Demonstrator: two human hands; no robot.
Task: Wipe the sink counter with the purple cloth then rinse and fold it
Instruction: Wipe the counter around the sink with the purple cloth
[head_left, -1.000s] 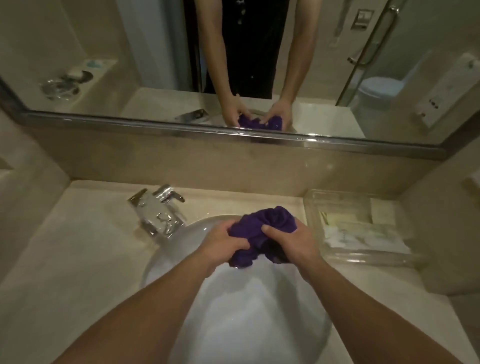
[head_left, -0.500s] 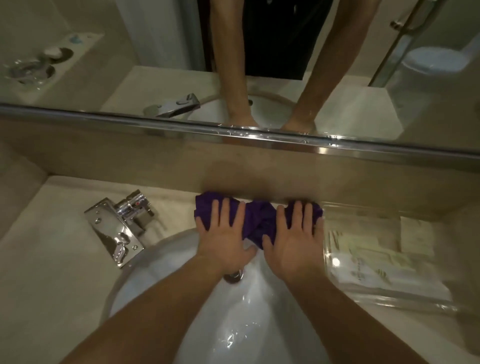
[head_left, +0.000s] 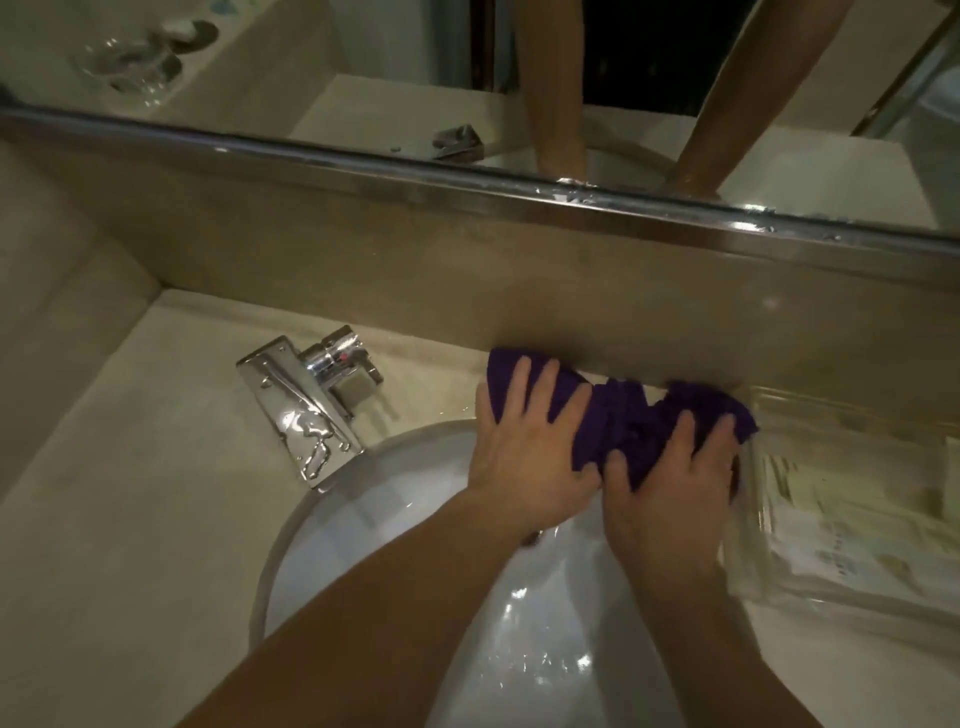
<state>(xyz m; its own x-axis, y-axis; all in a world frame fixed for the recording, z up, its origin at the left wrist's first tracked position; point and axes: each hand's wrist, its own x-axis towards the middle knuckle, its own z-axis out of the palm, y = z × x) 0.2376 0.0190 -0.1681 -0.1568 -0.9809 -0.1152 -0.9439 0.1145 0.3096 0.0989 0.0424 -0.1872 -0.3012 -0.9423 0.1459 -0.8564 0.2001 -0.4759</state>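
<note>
The purple cloth (head_left: 626, 421) lies bunched on the beige counter (head_left: 130, 519) behind the white sink bowl (head_left: 395, 509), against the back wall. My left hand (head_left: 524, 447) presses flat on its left part with fingers spread. On the right part rests my right hand (head_left: 670, 478), fingers spread too, its thumb tucked into the folds. Both palms hang over the sink's back rim. The middle of the cloth shows crumpled between the two hands.
A chrome faucet (head_left: 306, 405) stands left of the sink, wet with drops. A clear plastic tray (head_left: 852, 525) with packets sits right beside the cloth. The mirror's metal edge (head_left: 467, 176) runs above the backsplash.
The cloth went from being squeezed over the sink to lying on the counter behind it. Both hands now press flat on it, and my view has tilted down and left.
</note>
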